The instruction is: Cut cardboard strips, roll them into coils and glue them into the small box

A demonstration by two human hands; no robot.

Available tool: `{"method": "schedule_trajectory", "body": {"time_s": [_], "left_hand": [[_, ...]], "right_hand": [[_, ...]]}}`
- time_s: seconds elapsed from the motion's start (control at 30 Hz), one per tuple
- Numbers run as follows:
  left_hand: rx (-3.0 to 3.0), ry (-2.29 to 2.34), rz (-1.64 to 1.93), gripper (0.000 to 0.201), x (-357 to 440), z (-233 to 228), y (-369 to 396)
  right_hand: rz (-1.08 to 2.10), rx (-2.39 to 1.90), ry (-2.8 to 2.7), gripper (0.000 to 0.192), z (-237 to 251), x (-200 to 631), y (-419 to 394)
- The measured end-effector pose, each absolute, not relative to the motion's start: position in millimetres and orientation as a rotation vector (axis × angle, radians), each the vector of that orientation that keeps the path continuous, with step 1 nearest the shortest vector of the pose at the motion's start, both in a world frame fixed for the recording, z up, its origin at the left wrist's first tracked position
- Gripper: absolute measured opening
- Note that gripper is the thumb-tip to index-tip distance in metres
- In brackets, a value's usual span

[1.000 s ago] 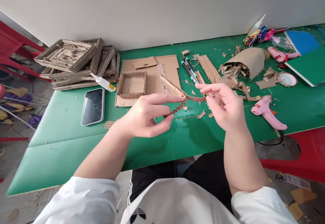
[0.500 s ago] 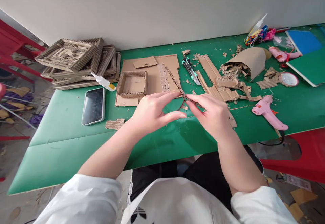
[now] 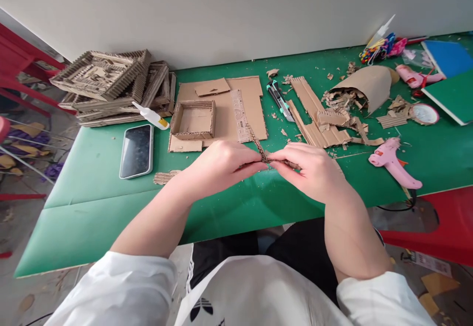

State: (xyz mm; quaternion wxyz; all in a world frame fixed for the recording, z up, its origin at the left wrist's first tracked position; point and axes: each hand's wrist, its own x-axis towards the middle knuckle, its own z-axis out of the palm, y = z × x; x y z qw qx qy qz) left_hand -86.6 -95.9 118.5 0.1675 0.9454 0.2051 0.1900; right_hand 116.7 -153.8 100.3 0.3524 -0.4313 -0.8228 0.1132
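A narrow strip of corrugated cardboard [image 3: 254,140] is held between my two hands above the green table, its free end pointing away from me. My left hand [image 3: 229,166] pinches it with thumb and fingers. Close beside, my right hand [image 3: 308,168] is closed on the same strip, fingertips nearly meeting those of the left. Part of the strip is hidden by my fingers. Just beyond lies a flat cardboard sheet [image 3: 256,89], carrying a small square cardboard frame [image 3: 213,119] and a clear ruler [image 3: 239,112].
Stacked cardboard frames [image 3: 111,80], a glue bottle [image 3: 151,115] and a phone [image 3: 136,151] are on the left. A utility knife [image 3: 280,100], cardboard strips [image 3: 306,99], scraps, a tape roll [image 3: 424,114] and a pink glue gun [image 3: 395,163] lie to the right.
My left thumb and fingers have closed onto the strip, where they were apart before. Both hands and the strip have come slightly lower, toward me.
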Motion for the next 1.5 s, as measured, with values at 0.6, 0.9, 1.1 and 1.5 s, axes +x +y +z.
{"method": "schedule_trajectory", "body": {"time_s": [0.6, 0.9, 1.1, 1.5], "left_hand": [[2.276, 0.28, 0.485, 0.018, -93, 133, -92], [2.275, 0.326, 0.523, 0.015, -98, 137, -90], [2.272, 0.395, 0.473, 0.016, -106, 142, -87], [2.316, 0.42, 0.393, 0.016, -115, 145, -83]], "right_hand": [[1.284, -1.048, -1.786, 0.017, 108, 135, -152], [1.32, -1.036, -1.72, 0.019, 111, 150, -150], [1.234, -1.112, -1.647, 0.02, 111, 163, -151], [1.166, -1.244, -1.541, 0.016, 101, 183, -148]]}}
